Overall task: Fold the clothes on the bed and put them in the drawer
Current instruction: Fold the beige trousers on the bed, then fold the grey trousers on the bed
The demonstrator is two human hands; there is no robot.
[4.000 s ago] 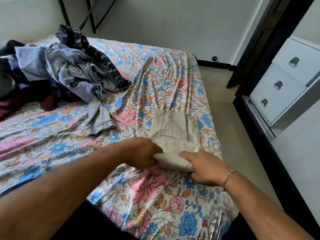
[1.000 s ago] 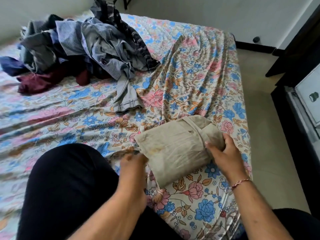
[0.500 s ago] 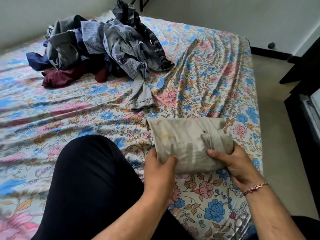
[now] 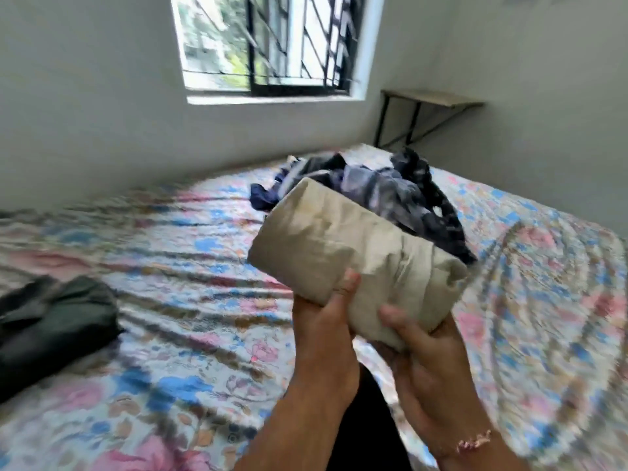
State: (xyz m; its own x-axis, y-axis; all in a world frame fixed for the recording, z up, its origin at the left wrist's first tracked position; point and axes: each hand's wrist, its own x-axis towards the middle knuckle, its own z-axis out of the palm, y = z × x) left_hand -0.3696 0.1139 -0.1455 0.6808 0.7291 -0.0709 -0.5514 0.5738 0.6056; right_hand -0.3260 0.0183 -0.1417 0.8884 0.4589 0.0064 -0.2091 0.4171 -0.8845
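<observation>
Left hand point(image 4: 324, 321) and right hand point(image 4: 421, 345) both grip rolled beige garment point(image 4: 353, 256), raised above floral bed point(image 4: 190, 334). No readable writing. Unfolded clothes pile point(image 4: 390, 195) behind hands, partly hidden, motion-blurred.

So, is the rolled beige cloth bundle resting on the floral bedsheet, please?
No, both the left hand and right hand hold the rolled beige cloth bundle above the floral bedsheet.

Home bedroom: bed point(image 4: 204, 334), barred window point(image 4: 272, 45).
</observation>
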